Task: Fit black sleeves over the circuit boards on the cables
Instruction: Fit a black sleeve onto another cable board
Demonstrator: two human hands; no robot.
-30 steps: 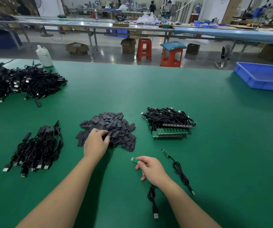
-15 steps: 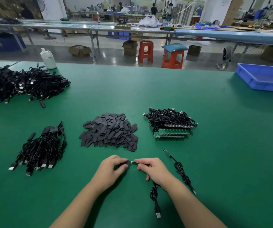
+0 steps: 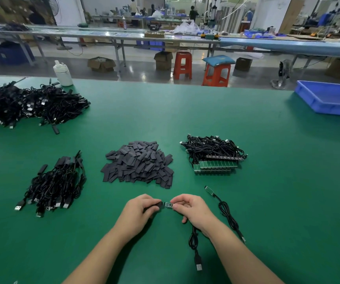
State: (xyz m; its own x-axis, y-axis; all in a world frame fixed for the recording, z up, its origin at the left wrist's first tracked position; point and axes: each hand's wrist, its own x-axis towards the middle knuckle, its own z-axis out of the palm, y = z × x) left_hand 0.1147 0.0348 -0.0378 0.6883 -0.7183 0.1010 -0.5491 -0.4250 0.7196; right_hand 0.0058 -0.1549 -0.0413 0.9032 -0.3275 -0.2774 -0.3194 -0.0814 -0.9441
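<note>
The left hand [image 3: 139,210] pinches one black sleeve [image 3: 158,204] between thumb and fingers, and the right hand [image 3: 191,210] pinches the near end of a small green circuit board [image 3: 168,205], whose cable [image 3: 193,240] trails back under the wrist to a plug [image 3: 198,264] near the front edge of the table [image 3: 267,160]. A second ago the left hand was still in the pile of sleeves [image 3: 138,163] picking one out, and the right held the board alone; half a second ago the two came together. Now the mouth of the sleeve sits right at the free tip of the board, touching or barely started over it; I cannot tell which. So the pick is done and the fitting itself looks to be beginning: the sleeve has to slide rightward along the board, which is still almost wholly bare.

Just right of the right hand lies another cable with a bare board [image 3: 208,189], apart from everything. Beyond the hands, mid-table, are the sleeve pile, a bundle of unsleeved cables [image 3: 214,154] with green boards to its right, and a heap of sleeved cables [image 3: 56,184] to its left. A larger heap of cables [image 3: 25,105] sits toward the far left edge beside a white bottle [image 3: 62,73], and a blue tray [image 3: 329,97] is at the far right corner.
</note>
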